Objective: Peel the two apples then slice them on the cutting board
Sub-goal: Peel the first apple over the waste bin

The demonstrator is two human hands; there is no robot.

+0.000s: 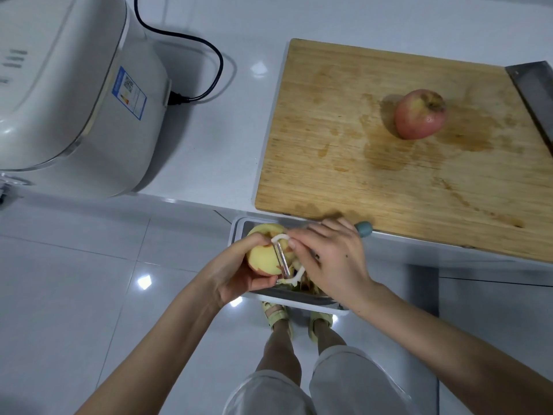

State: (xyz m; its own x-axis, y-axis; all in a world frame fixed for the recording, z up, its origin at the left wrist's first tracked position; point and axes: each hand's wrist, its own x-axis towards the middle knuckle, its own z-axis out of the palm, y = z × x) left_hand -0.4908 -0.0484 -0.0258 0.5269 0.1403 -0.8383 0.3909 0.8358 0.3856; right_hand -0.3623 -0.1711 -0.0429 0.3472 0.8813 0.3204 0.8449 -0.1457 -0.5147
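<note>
left hand: curled round the partly peeled pale-yellow apple, which is held over the white rectangular bin on the floor, below the bench edge.
right hand: closed round the white-framed peeler with a teal handle; the metal blade is laid against the apple's right side.
whole red apple: left unpeeled on the wooden cutting board, right of its centre.
steel cleaver blade: rested at the board's right edge.
white bench: the board and a white plugged-in appliance are carried.
</note>
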